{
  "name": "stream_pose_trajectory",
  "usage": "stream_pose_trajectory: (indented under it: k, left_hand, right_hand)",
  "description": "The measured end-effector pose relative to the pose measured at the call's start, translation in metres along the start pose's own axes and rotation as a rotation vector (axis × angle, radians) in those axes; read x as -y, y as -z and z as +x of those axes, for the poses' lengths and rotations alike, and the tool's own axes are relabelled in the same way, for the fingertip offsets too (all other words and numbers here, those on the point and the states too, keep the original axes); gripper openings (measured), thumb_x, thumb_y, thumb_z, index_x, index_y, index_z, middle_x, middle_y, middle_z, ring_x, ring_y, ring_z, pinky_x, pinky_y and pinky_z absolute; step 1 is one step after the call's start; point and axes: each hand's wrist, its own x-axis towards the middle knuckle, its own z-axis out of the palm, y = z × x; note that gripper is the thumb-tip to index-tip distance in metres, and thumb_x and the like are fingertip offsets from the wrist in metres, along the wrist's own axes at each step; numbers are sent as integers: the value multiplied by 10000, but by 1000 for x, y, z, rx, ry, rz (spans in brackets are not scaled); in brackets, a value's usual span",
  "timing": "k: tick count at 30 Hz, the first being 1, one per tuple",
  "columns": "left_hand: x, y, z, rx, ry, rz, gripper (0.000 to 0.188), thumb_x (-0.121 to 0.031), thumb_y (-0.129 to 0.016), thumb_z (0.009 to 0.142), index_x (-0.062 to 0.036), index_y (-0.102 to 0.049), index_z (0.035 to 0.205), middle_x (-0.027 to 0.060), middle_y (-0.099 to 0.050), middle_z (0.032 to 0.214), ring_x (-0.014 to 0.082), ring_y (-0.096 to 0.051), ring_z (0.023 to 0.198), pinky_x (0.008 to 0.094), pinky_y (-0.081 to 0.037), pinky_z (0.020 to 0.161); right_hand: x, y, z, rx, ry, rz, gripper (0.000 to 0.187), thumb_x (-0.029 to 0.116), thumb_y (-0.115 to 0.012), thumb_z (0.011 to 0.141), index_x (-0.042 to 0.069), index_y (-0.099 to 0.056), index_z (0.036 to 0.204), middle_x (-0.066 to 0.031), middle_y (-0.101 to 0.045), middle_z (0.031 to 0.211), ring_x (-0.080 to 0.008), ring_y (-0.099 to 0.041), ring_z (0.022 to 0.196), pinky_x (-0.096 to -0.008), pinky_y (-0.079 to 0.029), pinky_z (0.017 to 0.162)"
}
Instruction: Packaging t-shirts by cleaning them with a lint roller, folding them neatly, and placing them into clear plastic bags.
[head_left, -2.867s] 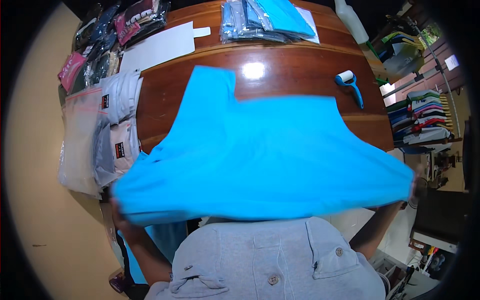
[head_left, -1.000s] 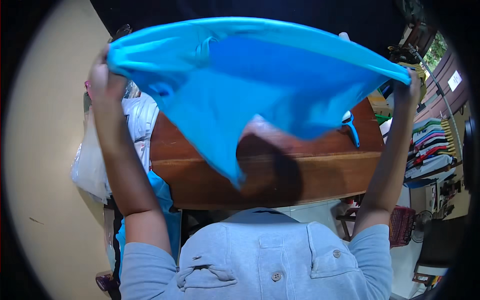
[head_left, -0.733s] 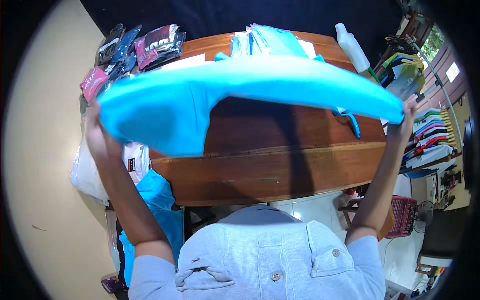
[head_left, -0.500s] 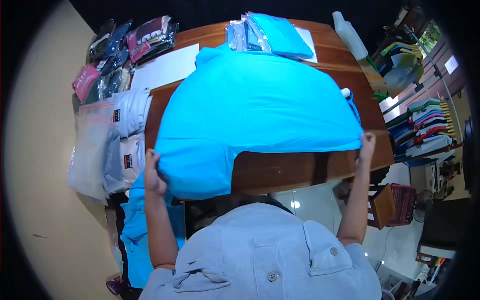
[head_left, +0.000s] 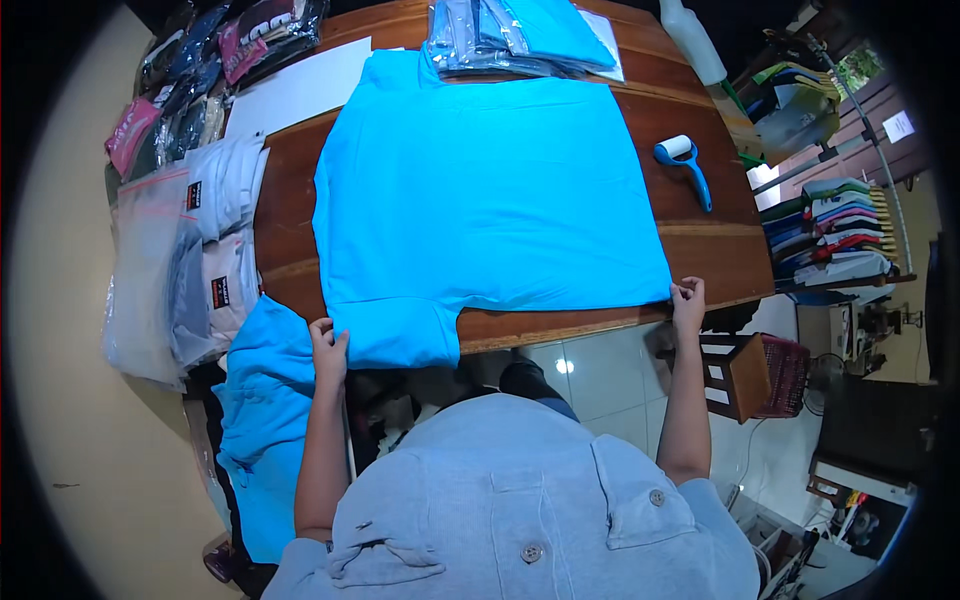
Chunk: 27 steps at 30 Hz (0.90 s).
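Note:
A bright blue T-shirt (head_left: 500, 190) lies spread sideways on the brown wooden table (head_left: 720, 245), one sleeve toward me at the near left. My left hand (head_left: 330, 348) pinches the edge of that sleeve, fingers closed. At the shirt's near right corner, my right hand (head_left: 688, 300) grips the hem between thumb and fingers. The cloth lies mostly flat, with faint creases. To the right of the shirt rests a lint roller (head_left: 690, 170) with a blue handle and white head.
Bagged blue garments (head_left: 550, 40) sit at the far edge beside a white sheet (head_left: 305, 85). Packed garments (head_left: 215, 205) and clear bags (head_left: 150, 280) line the left side. More blue cloth (head_left: 265, 400) hangs at the near left. A spray bottle (head_left: 693, 45) stands far right; racked clothes (head_left: 850, 235) hang beyond.
The raised, billowing shirt has come down and flattened on the table, uncovering the lint roller. My right hand has moved left and slightly down; my left has shifted a little right and lower.

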Motion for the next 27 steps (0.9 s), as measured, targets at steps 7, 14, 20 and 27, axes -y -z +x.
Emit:
stream_pose_trajectory:
  k: [7, 14, 20, 27]
  left_hand:
    - [-5, 12, -37, -35, 27, 271, 419, -41, -643, 921, -67, -400, 1261, 109, -681, 945, 169, -638, 883, 320, -490, 794]
    - [-55, 0, -32, -321, -217, 938, 371, -182, -626, 942, -54, -525, 1275, 178, -593, 1159, 349, -627, 994, 417, -506, 849]
    - [-29, -20, 46, -403, -353, 974, 386, -371, -583, 967, -166, -586, 1294, 64, -544, 1350, 308, -485, 1273, 458, -365, 1060]
    - [-13, -23, 46, -445, -381, 1087, 440, -469, -586, 933, -260, -578, 1319, 12, -511, 1402, 271, -436, 1323, 475, -322, 1088]
  right_hand:
    - [-1, 24, -8, 112, 4, -17, 240, 50, -680, 920, 59, -498, 1076, -25, -574, 907, -94, -563, 822, -240, -466, 706]
    - [30, 36, 76, -111, 394, -777, 498, 207, -770, 824, 80, -550, 1253, -159, -597, 1185, -329, -568, 1107, -446, -449, 959]
    - [70, -3, 209, -98, 514, -958, 692, 271, -762, 829, 187, -439, 1435, -114, -493, 1420, -386, -483, 1274, -528, -428, 1009]
    - [66, -8, 235, 74, 679, -621, 464, -16, -606, 899, 46, -554, 1356, -189, -599, 1317, -337, -587, 1203, -395, -441, 1026]
